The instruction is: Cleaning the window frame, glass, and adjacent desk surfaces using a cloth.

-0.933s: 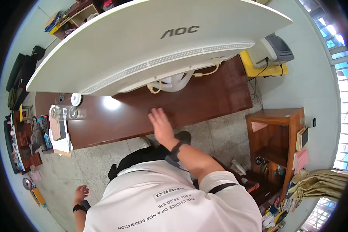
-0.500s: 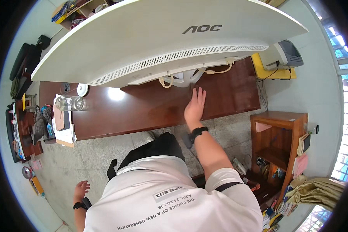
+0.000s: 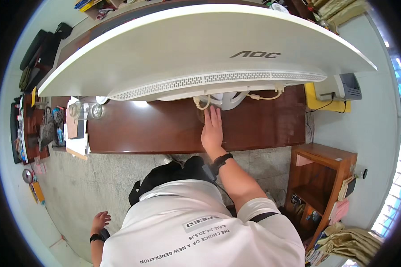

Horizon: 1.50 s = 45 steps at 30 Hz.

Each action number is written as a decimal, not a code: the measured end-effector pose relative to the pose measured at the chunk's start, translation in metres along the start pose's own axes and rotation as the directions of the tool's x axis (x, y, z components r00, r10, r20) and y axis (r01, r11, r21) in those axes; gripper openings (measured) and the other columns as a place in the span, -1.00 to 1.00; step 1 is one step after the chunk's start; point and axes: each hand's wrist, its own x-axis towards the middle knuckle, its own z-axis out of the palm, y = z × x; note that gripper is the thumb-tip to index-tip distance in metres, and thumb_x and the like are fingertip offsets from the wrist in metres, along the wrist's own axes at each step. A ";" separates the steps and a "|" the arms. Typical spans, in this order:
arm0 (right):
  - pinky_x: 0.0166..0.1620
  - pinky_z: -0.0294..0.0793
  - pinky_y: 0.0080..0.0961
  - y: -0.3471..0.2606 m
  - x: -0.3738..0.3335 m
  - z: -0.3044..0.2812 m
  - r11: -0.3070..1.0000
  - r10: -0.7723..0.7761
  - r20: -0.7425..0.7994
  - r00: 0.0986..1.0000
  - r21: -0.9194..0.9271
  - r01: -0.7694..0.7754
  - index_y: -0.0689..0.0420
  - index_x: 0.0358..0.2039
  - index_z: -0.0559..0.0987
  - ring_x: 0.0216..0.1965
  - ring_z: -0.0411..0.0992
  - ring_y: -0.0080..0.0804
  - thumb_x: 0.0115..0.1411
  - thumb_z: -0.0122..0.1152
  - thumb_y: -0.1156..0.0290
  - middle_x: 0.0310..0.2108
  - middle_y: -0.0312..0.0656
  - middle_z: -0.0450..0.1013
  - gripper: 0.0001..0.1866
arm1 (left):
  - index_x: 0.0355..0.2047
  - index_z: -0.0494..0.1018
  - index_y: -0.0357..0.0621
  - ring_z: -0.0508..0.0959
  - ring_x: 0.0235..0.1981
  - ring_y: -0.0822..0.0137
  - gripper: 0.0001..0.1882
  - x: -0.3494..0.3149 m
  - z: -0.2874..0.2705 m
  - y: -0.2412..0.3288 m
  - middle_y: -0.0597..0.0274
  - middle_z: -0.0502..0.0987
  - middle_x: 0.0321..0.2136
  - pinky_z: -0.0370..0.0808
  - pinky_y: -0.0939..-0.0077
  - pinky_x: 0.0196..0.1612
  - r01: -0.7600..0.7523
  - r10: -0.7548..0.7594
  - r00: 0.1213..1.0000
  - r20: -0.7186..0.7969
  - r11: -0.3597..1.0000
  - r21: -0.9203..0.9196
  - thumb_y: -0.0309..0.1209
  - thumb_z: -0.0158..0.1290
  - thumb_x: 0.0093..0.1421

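Observation:
My right hand [image 3: 212,133] reaches forward over the glossy dark red-brown desk [image 3: 156,129], its fingers stretched out toward the foot of a white monitor stand [image 3: 231,102]. The palm faces down, and what lies under it is hidden; a faint brownish patch shows beside the fingertips, too blurred to name. Over the far part of the desk spreads the back of a large white monitor [image 3: 196,49], with a cream cable [image 3: 205,105] looping down just beyond my fingertips. Low on the left, my left hand [image 3: 101,220] hangs away from the desk with loosely bent, parted fingers and nothing in it.
Two glass jars [image 3: 85,110] and papers [image 3: 77,142] occupy the desk's left end. A grey-and-white printer [image 3: 345,86] sits on a yellow surface [image 3: 315,99] at the far right. Below it stands a wooden cabinet [image 3: 327,153], with a folded khaki cloth [image 3: 349,242] nearby.
My right hand has shifted left along the desk, close to the monitor stand's foot and cable. The view has tilted, so the monitor appears lower. The left hand still hangs at my side.

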 end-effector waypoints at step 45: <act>0.50 0.11 -0.01 -0.076 0.000 0.095 0.979 0.149 -0.339 0.929 -0.082 -0.187 0.24 0.30 0.45 0.43 0.18 0.20 0.47 -0.13 0.48 0.42 0.17 0.23 -0.56 | 0.07 0.59 -0.15 0.67 -0.23 0.33 -0.66 0.070 -0.128 -0.096 0.19 0.71 -0.22 0.56 0.40 -0.19 -0.039 0.043 0.994 -0.105 0.998 0.038 -0.23 0.03 0.44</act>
